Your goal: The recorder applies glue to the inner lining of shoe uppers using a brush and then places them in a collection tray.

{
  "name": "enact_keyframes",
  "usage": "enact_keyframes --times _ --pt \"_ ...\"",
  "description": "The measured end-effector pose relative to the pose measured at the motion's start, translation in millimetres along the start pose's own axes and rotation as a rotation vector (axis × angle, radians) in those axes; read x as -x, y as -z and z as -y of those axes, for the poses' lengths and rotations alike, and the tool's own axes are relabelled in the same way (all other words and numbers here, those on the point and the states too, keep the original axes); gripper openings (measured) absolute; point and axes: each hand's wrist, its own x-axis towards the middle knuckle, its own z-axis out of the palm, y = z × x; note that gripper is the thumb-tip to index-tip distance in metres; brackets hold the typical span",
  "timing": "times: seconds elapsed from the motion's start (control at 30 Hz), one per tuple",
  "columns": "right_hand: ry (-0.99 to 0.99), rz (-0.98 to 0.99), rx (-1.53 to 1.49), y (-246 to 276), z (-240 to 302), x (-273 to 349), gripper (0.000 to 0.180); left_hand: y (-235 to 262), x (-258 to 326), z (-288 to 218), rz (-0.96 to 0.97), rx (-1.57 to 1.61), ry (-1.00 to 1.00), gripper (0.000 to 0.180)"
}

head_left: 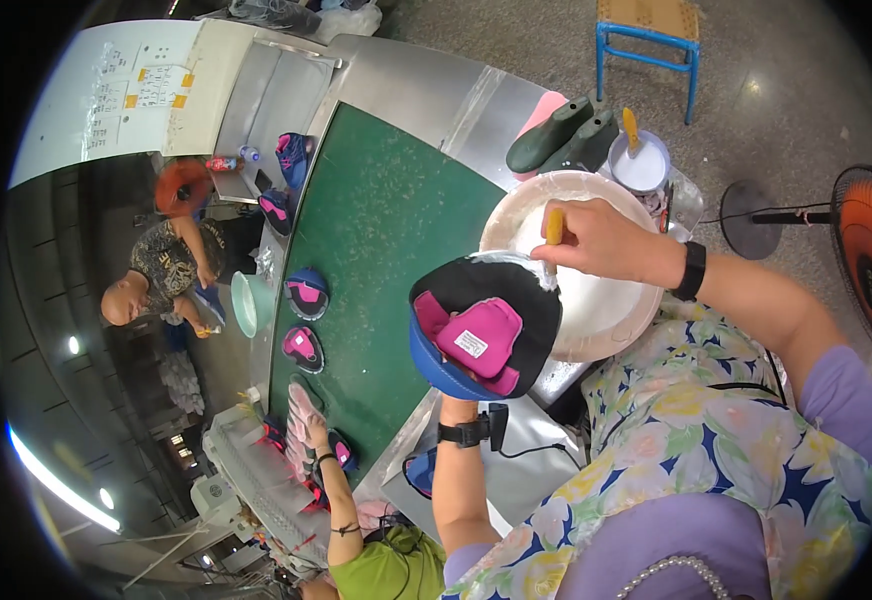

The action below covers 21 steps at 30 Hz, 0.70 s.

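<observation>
My left hand holds up a shoe upper from below; its fingers are hidden behind the piece. The upper is blue outside, with black lining, magenta padding and a small white label inside. In my right hand, fingers closed round it, is a brush with a yellow handle. Its bristles touch the upper's black edge, where a wet white smear shows. Just behind and right of the upper stands a wide pale pink basin containing white liquid.
A green conveyor belt carries several shoe uppers along its left side. Dark green shoe lasts and a small pot with another brush stand beyond the basin. A fan is at right, a stool behind. Two co-workers are at left and below.
</observation>
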Motion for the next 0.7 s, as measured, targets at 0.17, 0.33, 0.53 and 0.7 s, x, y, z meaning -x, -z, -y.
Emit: enact_keyframes --times 0.17,0.33,0.53,0.7 --pt "-0.189 -0.152 -0.121 -23.0 -10.5 12.5 0.040 -10.7 4.4 19.5 -0.217 -0.314 -0.288 0.041" --pt "-0.313 -0.059 -0.329 -39.6 -11.8 20.5 0.028 -28.2 8.7 17.5 -0.406 -0.630 -0.639 0.040" --pt "-0.327 0.015 -0.422 -43.1 -1.5 30.1 0.029 -49.8 8.1 -2.2 -0.381 -0.770 -0.944 0.051" --pt "-0.313 -0.004 -0.515 -36.5 8.3 30.2 0.029 -18.5 5.6 -1.5 -0.435 -0.866 -0.857 0.057"
